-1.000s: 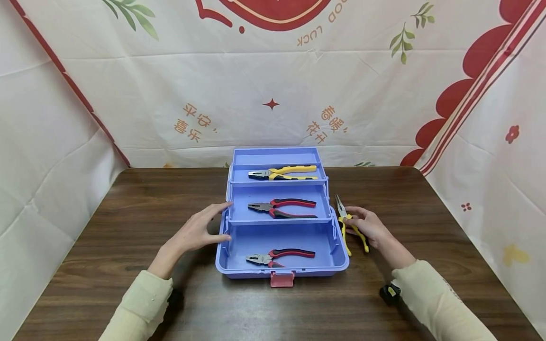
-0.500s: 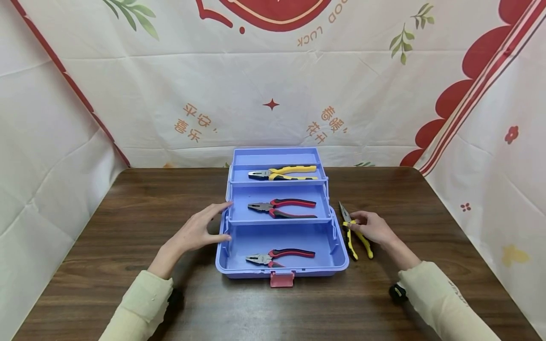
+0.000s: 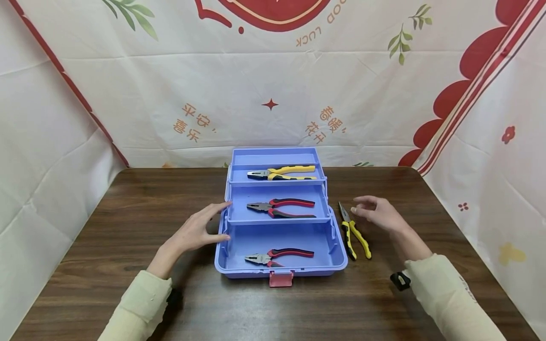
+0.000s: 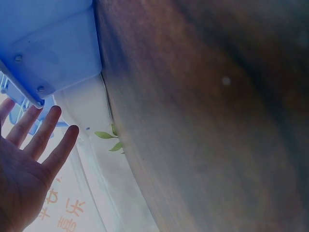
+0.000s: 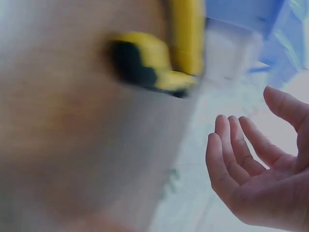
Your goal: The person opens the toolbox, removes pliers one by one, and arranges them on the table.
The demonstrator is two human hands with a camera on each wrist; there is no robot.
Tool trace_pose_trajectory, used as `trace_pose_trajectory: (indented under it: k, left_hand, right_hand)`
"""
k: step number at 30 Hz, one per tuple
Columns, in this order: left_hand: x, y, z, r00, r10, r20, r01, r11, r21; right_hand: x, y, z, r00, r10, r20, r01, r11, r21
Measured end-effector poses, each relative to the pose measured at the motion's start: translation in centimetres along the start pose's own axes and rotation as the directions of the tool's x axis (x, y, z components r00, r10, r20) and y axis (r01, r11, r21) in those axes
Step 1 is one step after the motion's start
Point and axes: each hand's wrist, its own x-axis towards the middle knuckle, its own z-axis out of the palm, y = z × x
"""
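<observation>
A blue toolbox (image 3: 279,232) stands on the table with its stepped trays spread out. My left hand (image 3: 194,231) is at its left side, fingertips and thumb right at the box wall, fingers extended in the left wrist view. To the right of the box lie yellow-and-black needle-nose pliers (image 3: 346,221), jaws pointing away, handles spread. Just right of their jaws hovers my right hand (image 3: 377,215), fingers loosely bent and holding nothing. Inside the box lie yellow-and-black combination pliers (image 3: 292,169) at the top, red-and-black ones (image 3: 266,207) in the middle tray, and another red-and-black pair (image 3: 260,258) at the bottom.
The brown wooden table (image 3: 141,213) reaches back to a printed white cloth (image 3: 273,76) hung behind it and at both sides. A pink latch (image 3: 280,279) hangs at the front of the toolbox.
My right hand has set the needle-nose pliers down on the table beside the box, let go and drawn back to the right. The left hand has stayed in place.
</observation>
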Motion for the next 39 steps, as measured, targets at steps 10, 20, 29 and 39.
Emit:
trace_pose_trajectory:
  k: [10,20,29,39]
  left_hand:
    - [0.0,-0.1,0.1,1.000,0.001,-0.007,-0.001,1.000,-0.004]
    - [0.0,-0.2,0.3,1.000,0.005,-0.013,-0.005,1.000,0.002]
    - [0.0,-0.2,0.2,1.000,0.001,-0.005,-0.001,1.000,0.001]
    - [0.0,0.0,0.1,1.000,0.014,-0.015,-0.014,1.000,-0.004]
  right_hand:
    - [1.7,-6.5,-2.9,0.993,-0.087,0.075,0.073,0.982,0.175]
    - [5.1,-11.5,-1.8,0.984,-0.141,0.109,0.106,0.954,0.280]
    - [8.2,-14.0,1.0,0.948,-0.220,0.230,0.150,0.945,0.289]
    - [10.1,-16.3,3.2,0.911,-0.250,0.328,0.209,0.965,0.155]
